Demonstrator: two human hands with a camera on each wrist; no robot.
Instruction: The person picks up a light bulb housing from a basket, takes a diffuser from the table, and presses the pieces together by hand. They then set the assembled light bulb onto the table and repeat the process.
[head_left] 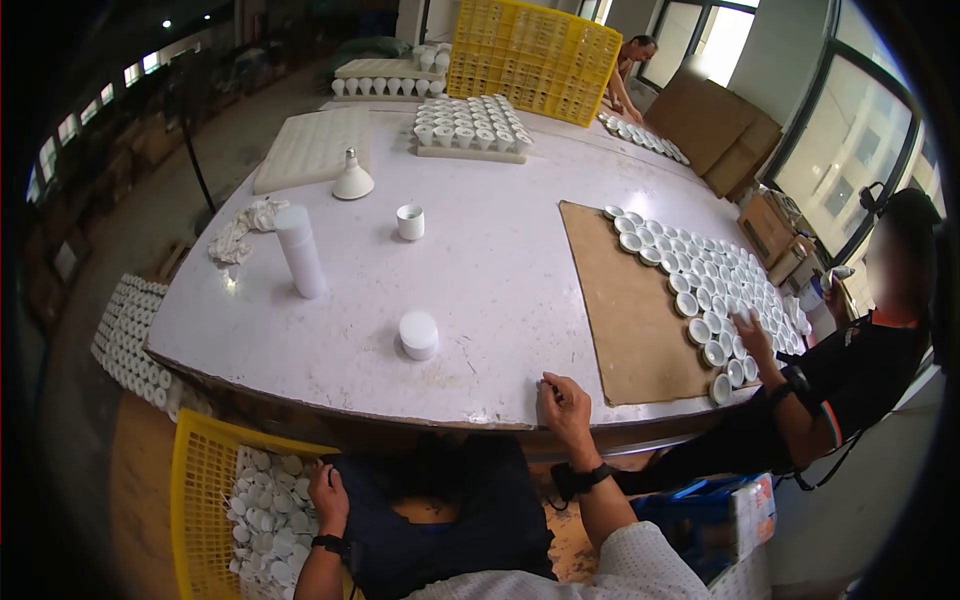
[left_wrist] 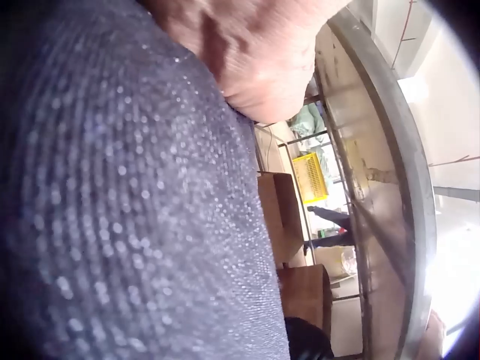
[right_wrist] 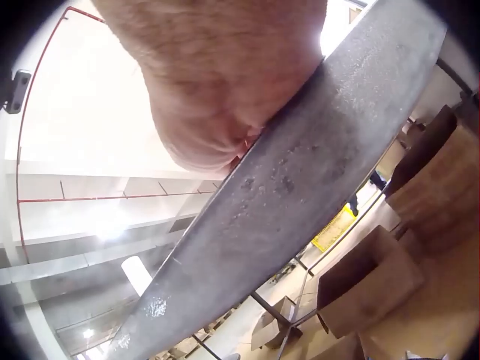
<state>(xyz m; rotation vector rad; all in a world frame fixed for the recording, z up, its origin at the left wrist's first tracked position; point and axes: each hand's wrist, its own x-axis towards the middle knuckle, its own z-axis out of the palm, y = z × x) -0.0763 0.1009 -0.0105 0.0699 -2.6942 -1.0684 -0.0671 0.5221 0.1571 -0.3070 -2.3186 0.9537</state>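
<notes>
My right hand (head_left: 567,405) rests on the near edge of the white table (head_left: 480,310), fingers loosely curled around nothing visible. In the right wrist view, the heel of that hand (right_wrist: 217,97) lies against the table's edge. My left hand (head_left: 328,495) lies on my dark-clad left thigh, beside a yellow crate (head_left: 190,500) of small white discs (head_left: 270,510). The left wrist view shows part of this hand (left_wrist: 262,60) over dark fabric; its fingertips are hidden there. Nearest on the tabletop is a short white round piece (head_left: 419,336), left of my right hand.
A tall white cylinder (head_left: 299,252), a white cup-shaped piece (head_left: 411,222) and a lamp-shaped piece (head_left: 353,180) stand farther back. Rows of white cups (head_left: 700,275) cover part of a brown board (head_left: 630,330). A person in black (head_left: 850,380) reaches over it. Another person (head_left: 628,75) works behind.
</notes>
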